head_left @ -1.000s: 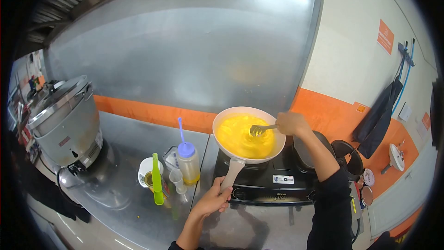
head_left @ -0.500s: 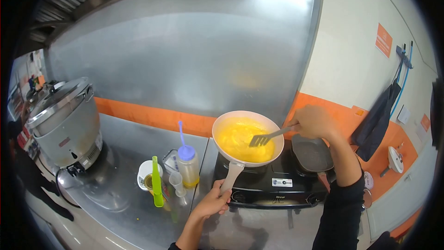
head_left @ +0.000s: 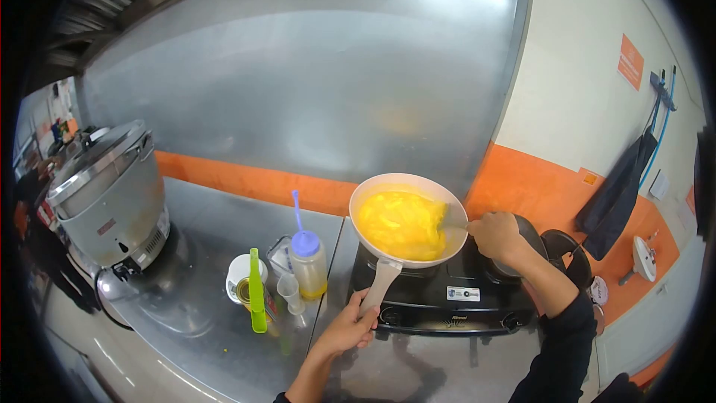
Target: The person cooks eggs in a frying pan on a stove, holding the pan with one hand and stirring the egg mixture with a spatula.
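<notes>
My left hand [head_left: 350, 325] is closed around the pale handle of a frying pan [head_left: 385, 272], which sits over the left burner of a black gas stove [head_left: 418, 316]. Yellow, partly set egg [head_left: 395, 224] covers the pan's base. In my right hand [head_left: 495, 236] is a grey slotted spatula [head_left: 453, 216]; its blade is at the right side of the egg and looks blurred. Below my right hand, a dark square pan [head_left: 528, 250] on the right burner is partly hidden.
Left of the stove stand a squeeze bottle [head_left: 306, 261] with a blue lid, a clear measuring cup [head_left: 288, 287], a white tub [head_left: 240, 269] and a green-handled tool [head_left: 257, 295]. A large rice cooker [head_left: 112, 194] is farther left. Another person [head_left: 48, 246] stands at the far left.
My right hand has lowered, and the spatula blade has swept from the middle of the egg to the pan's right side. My left hand keeps its grip on the frying pan handle.
</notes>
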`<state>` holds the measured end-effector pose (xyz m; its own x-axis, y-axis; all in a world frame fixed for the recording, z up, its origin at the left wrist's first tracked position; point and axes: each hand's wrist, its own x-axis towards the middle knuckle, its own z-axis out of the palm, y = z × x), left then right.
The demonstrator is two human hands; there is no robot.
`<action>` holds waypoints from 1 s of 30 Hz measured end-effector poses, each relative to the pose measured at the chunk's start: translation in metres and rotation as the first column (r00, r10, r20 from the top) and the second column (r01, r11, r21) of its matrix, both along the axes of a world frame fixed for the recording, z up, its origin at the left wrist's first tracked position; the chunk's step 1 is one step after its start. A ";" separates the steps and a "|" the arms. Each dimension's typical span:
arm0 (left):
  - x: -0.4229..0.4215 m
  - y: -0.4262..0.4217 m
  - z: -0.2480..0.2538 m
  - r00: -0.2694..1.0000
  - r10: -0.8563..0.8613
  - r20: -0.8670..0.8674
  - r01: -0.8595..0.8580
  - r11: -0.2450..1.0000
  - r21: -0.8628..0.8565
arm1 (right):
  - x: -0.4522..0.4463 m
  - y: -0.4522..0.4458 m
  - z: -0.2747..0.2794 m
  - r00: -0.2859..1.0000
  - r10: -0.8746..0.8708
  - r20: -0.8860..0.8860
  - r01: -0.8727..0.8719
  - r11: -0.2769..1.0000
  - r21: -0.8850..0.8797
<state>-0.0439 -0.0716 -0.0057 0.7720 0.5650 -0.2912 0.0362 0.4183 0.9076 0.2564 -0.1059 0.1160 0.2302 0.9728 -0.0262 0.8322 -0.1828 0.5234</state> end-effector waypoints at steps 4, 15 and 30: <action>0.000 0.002 -0.004 0.999 -0.029 -0.013 0.030 0.997 0.071 | 0.032 0.015 -0.023 0.991 0.045 -0.124 -0.032 0.994 0.102; 0.000 0.003 -0.005 0.999 -0.048 0.010 0.047 0.997 0.066 | 0.005 0.053 0.012 0.918 0.275 -0.286 -0.250 0.961 0.121; 0.002 0.001 -0.001 1.000 0.003 -0.013 -0.003 1.000 0.004 | 0.018 -0.048 0.102 0.775 0.251 -0.580 -0.256 0.964 0.076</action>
<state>-0.0417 -0.0709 -0.0065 0.7665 0.5683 -0.2993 0.0471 0.4149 0.9086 0.2743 -0.1543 0.2183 -0.0854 0.9930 -0.0814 0.9942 0.0796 -0.0725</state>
